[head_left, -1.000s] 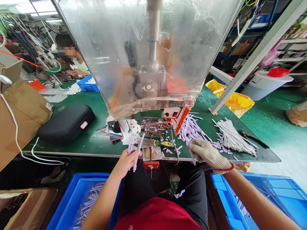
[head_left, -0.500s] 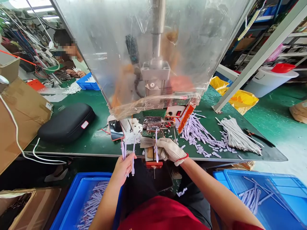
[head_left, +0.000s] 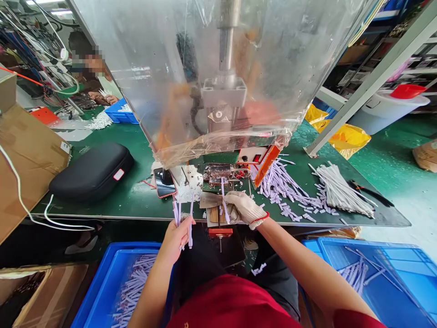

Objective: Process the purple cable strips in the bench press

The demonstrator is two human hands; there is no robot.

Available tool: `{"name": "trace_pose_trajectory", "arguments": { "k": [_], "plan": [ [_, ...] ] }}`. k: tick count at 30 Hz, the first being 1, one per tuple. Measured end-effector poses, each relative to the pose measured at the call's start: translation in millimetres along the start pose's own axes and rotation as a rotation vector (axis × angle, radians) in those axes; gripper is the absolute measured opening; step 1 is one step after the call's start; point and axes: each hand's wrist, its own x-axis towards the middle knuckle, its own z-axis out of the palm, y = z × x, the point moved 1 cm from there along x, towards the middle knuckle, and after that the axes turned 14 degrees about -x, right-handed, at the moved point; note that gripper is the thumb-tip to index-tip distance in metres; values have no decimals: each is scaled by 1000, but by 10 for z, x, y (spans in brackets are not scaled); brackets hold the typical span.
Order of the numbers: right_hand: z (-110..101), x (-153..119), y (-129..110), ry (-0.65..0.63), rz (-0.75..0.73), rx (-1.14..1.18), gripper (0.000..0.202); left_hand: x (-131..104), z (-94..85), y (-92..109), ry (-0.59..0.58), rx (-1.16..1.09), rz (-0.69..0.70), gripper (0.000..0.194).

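Note:
Several thin lilac strips (head_left: 191, 218) stand up between the fingers of my bare left hand (head_left: 178, 237), just off the table's front edge. My right hand (head_left: 244, 208), in a white knitted glove with a red cuff, pinches one lilac strip (head_left: 225, 207). The upper end of that strip meets the small metal fixture (head_left: 219, 174) under the machine. Below the fixture is a metal plate (head_left: 210, 199) over a wooden block. A heap of lilac strips (head_left: 283, 182) lies to the right of the machine.
A clear plastic guard (head_left: 136, 68) hangs ahead. On the green table are a black case (head_left: 92, 171), a phone (head_left: 164, 183), white strips (head_left: 343, 189) and pliers (head_left: 372, 193). Blue bins (head_left: 99, 273) (head_left: 392, 273) flank my legs. Another person (head_left: 102, 73) sits back left.
The camera view has shifted slightly. The lower end of the strip in my right hand has swung a little to the right, so it now tilts. My left hand keeps its strips.

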Motion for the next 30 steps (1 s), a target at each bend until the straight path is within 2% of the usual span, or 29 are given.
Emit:
{"name": "trace_pose_trajectory", "arguments": {
  "k": [7,10,13,14,16,19,23,25,27,29,30],
  "plan": [
    [20,-84,-166,38,70,-59,24,-21,34,43,-65,88,-5,40],
    [-66,-211,-298,77,33,-186,28,-25,58,131,-131,197,17,37],
    [-192,-383,-478,120,-83,-348,31,-26,106,284,-271,353,37,33],
    [-217,-435,-541,93,-139,-401,30,-26,131,344,-322,403,45,31],
    [-220,-519,-647,-56,-223,-488,29,-26,200,459,-416,487,51,25],
    [-135,-593,-719,-267,-233,-545,23,-41,340,561,-548,555,-15,22],
    [-15,-754,-682,-240,-196,-533,21,-142,475,543,-606,544,-165,24],
    [-18,-927,-622,-259,-147,-504,18,-225,442,526,-646,544,-247,24],
    [-104,-1140,-536,-281,-110,-447,16,-289,307,545,-696,536,-355,23],
    [-284,-1333,-417,-169,-87,-346,18,-280,100,605,-651,438,-393,22],
    [-395,-1404,-341,-81,-66,-307,21,-240,-4,641,-567,330,-354,23]
  ]
}}
